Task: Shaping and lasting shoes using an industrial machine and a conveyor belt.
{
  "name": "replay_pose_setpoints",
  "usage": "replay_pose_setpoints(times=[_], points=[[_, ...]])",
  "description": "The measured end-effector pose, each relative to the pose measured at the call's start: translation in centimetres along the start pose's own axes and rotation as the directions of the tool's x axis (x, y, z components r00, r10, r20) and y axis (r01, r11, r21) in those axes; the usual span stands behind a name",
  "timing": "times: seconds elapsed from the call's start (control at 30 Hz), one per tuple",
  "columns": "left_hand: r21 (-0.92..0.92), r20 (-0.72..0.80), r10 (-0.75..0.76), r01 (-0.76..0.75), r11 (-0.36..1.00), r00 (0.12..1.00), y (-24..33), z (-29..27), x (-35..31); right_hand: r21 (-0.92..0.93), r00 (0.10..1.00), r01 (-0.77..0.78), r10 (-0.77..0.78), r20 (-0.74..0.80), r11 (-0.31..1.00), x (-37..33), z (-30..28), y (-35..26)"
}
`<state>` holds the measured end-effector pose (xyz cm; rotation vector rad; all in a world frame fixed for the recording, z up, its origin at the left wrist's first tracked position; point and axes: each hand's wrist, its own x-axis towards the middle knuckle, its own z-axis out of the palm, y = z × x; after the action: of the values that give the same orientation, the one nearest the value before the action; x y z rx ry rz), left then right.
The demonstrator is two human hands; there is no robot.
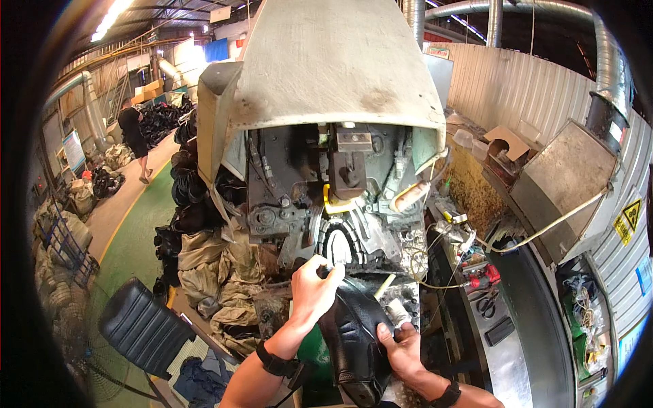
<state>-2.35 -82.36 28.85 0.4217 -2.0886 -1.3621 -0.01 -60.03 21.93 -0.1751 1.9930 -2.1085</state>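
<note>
A black leather boot upper (348,326) is held tilted in front of the machine, its far end close to the machine's curved jaw (320,234). My left hand (316,292) grips that far end with thumb and fingers drawn together. Lower down, my right hand (403,348) is closed on the upper's right side, thumb on top. Inside the jaw shows a pale, rounded piece (337,246); whether it joins the upper I cannot tell. A yellow bracket (338,200) sits above the jaw. Beside the upper stands a white cylindrical piece (396,311).
A large pale hood (340,61) overhangs the machine. Cloth sacks (218,272) and black boots (187,183) pile up at left, near a black chair (144,326). Scissors (486,306) and a red tool (484,277) lie at right. A person (132,129) stands on the far-left walkway.
</note>
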Motion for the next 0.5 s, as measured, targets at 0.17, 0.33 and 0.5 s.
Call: replay_pose_setpoints(times=[0.17, 0.33, 0.5], points=[[-0.429, 0.14, -0.254, 0.29, 0.855, 0.957, -5.4, 0.7, 5.5, 0.265, 0.998, -0.056, 0.057, 0.005, 0.963, 5.0, 2.2, 1.2], [-0.833, 0.251, -0.377, 0.397, 0.385, 0.892, -11.8, 1.2, 3.1, 0.408, 0.98, -0.198, 0.173, 0.099, 0.891, 9.4, 4.4, 2.6], [-0.361, -0.168, -0.147, 0.078, 0.929, 0.975, -7.8, 4.6, 4.1, 0.508, 0.979, -0.202, 0.155, 0.133, 0.837, 11.4, 3.6, 2.5]])
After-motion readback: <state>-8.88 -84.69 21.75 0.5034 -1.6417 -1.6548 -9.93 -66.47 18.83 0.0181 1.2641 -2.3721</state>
